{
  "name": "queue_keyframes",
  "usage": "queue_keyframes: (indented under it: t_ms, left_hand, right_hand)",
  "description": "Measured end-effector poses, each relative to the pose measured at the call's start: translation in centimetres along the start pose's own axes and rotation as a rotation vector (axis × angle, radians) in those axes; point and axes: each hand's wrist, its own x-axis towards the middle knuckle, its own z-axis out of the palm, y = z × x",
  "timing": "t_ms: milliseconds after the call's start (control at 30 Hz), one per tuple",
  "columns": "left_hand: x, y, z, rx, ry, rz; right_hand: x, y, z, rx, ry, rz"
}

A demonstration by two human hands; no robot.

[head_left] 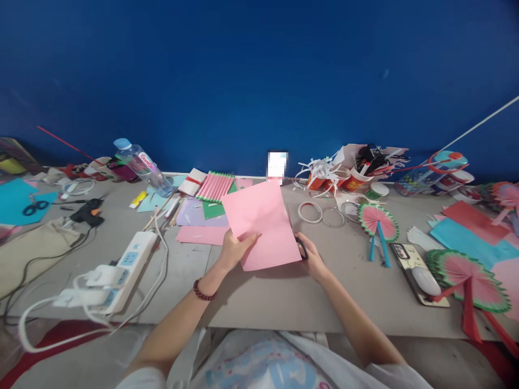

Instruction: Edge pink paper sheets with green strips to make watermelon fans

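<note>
A sheet of pink paper (263, 221) is held up over the table, tilted toward me. My left hand (235, 249) grips its lower left edge, thumb on top and fingers hidden behind. At the right edge of the sheet, my right hand (311, 255) is closed around the dark handles of a pair of scissors (301, 248). The blades lie along that edge, partly hard to make out. Behind the sheet lie a pink strip of paper (198, 235), lilac paper (194, 212) and a pleated pink piece with green edges (215, 186).
A white power strip (133, 265) with cables lies at left, near a glue gun (87, 212) and a leaning bottle (144, 165). Tape rolls (310, 212), paper fans (378, 222) and a phone (411, 270) under a mouse (425, 281) are at right. A blue wall (259, 81) rises behind.
</note>
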Motion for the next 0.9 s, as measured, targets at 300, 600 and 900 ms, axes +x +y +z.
queue_keyframes:
  t_ms: [300, 600, 900]
  left_hand:
    - [0.0, 0.3, 0.0, -0.006, -0.011, 0.009]
    - [0.0, 0.5, 0.0, -0.001, 0.002, 0.003]
    - [0.0, 0.4, 0.0, -0.001, -0.005, 0.007]
  right_hand:
    - [0.0, -0.7, 0.5, 0.037, 0.012, 0.03]
    - [-0.2, -1.0, 0.7, 0.015, 0.024, 0.042]
    - [-0.1, -0.9, 0.8, 0.045, 0.027, 0.05]
